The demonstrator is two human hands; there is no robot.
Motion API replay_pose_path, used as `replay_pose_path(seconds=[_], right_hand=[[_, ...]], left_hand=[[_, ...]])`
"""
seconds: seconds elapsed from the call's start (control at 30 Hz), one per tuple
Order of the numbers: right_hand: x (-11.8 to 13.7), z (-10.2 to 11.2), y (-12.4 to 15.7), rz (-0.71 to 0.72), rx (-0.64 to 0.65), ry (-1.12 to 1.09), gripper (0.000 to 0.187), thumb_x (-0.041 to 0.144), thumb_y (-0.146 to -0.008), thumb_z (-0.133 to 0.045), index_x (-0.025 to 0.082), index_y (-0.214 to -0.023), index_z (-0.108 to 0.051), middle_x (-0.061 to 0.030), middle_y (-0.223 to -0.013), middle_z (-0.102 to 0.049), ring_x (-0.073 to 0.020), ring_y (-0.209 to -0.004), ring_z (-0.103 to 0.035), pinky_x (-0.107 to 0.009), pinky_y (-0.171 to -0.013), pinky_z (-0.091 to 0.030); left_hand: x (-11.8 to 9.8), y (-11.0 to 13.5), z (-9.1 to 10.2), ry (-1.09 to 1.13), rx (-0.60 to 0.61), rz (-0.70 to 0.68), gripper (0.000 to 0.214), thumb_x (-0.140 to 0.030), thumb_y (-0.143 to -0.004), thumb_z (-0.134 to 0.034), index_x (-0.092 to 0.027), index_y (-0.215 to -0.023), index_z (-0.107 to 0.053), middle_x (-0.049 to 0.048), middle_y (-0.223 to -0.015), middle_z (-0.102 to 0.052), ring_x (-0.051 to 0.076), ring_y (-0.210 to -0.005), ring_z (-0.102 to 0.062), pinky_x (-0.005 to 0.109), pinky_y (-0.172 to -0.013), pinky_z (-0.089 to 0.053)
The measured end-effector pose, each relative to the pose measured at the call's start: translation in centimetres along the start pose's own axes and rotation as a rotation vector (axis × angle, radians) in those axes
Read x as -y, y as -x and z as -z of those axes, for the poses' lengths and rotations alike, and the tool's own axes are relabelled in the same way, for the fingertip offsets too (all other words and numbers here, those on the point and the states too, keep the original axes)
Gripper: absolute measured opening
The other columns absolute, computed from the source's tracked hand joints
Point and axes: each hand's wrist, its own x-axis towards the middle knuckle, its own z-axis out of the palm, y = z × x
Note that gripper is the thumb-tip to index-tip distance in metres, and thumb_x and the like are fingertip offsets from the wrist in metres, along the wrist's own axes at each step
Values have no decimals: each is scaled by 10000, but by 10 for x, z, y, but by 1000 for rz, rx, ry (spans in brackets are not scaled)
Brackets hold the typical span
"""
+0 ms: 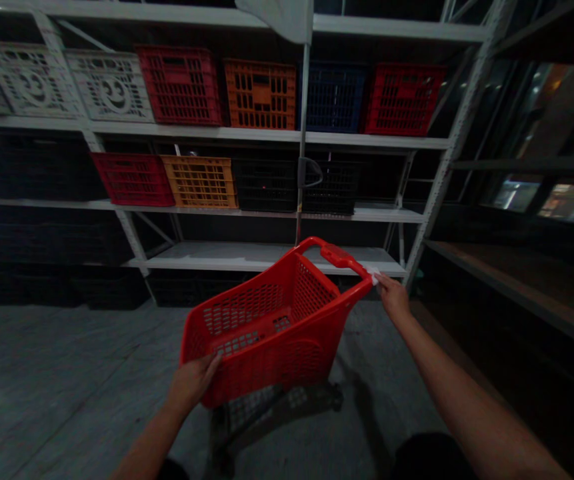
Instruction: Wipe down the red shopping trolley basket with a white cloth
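Observation:
A red plastic basket cart (pixel 271 327) stands on the floor in front of me, its handle (pixel 337 255) at the far end. My left hand (pixel 193 381) grips the near lower rim of the basket, fingers curled over the edge. My right hand (pixel 391 293) is closed on a small white cloth (pixel 373 275) pressed against the basket's right rim, just below the handle.
A white metal shelving unit (pixel 267 137) stands ahead with red, orange, white, blue and black crates on its upper levels. One lower shelf (pixel 247 257) is bare. A wooden shelf (pixel 517 280) runs along the right. The grey floor (pixel 67 373) lies to the left.

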Motion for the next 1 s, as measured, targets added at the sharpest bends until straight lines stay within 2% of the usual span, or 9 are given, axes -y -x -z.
replay_pose_path(seconds=[0.1,0.17,0.23,0.37,0.5,0.63,0.77,0.83,1.0], right_hand=[[3,-4,7,-38,-61,-142,399,125,-759,-394,165,-1067,-644,-95,-1126,-622,-208,-1039,-578,-397,-925,-440],[14,-9,17,-54,-113,-236,381,171,-793,-387,168,-1085,-633,-94,-1134,-618,-200,-1054,-569,-389,-928,-437],[26,-12,26,-75,-161,-280,358,208,-815,-393,171,-1075,-636,-97,-1125,-622,-203,-1053,-566,-393,-925,-437],[48,-17,39,-40,-198,-305,355,217,-855,-367,163,-1093,-624,-106,-1144,-606,-202,-1092,-529,-394,-944,-417],[78,-36,56,-109,-248,-313,417,240,-902,-302,111,-1254,-486,-150,-1292,-478,-218,-1238,-388,-430,-1010,-340],[121,-74,100,-200,-242,-315,497,226,-921,-247,127,-1405,-192,-143,-1459,-177,-246,-1343,-155,-507,-1035,-269],[151,-101,142,-32,-102,-264,532,187,-915,-262,165,-1423,-103,-133,-1473,-119,-269,-1347,-119,-539,-1018,-282],[152,-98,141,0,-93,-223,548,195,-913,-287,150,-1423,-92,-150,-1470,-118,-280,-1345,-121,-546,-1019,-274],[136,-72,104,-116,-215,-161,573,258,-916,-301,123,-1422,-66,-167,-1475,-36,-309,-1347,-66,-593,-1021,-206]], left_hand=[[-8,-5,11,-53,-4,96,561,-458,-874,-153,-175,-877,-638,111,-816,-692,217,-825,-639,288,-712,-443],[-23,-11,21,-49,-18,96,584,-470,-872,-153,-159,-855,-647,125,-804,-688,223,-814,-639,294,-703,-444],[-48,-21,29,7,-28,30,598,-476,-878,-139,-161,-841,-646,114,-798,-688,211,-808,-638,287,-713,-440],[-117,-46,38,123,-20,-242,535,-479,-889,-161,-212,-922,-623,55,-902,-690,153,-863,-627,227,-746,-421],[-164,-67,33,48,-26,-223,672,-589,-848,-127,-171,-865,-653,121,-836,-690,212,-848,-634,277,-731,-430],[-168,-74,26,11,-53,-185,719,-621,-831,-105,-162,-870,-657,133,-812,-687,231,-837,-636,296,-717,-431],[-162,-71,24,-16,-70,-169,734,-624,-827,-81,-171,-827,-658,122,-797,-686,220,-802,-640,285,-691,-430],[-162,-69,23,-26,-72,-169,736,-623,-828,-74,-174,-809,-658,116,-789,-685,216,-793,-640,279,-682,-429],[-169,-67,20,-39,-66,-165,742,-621,-828,-72,-171,-815,-663,121,-802,-685,215,-802,-636,279,-689,-425]])
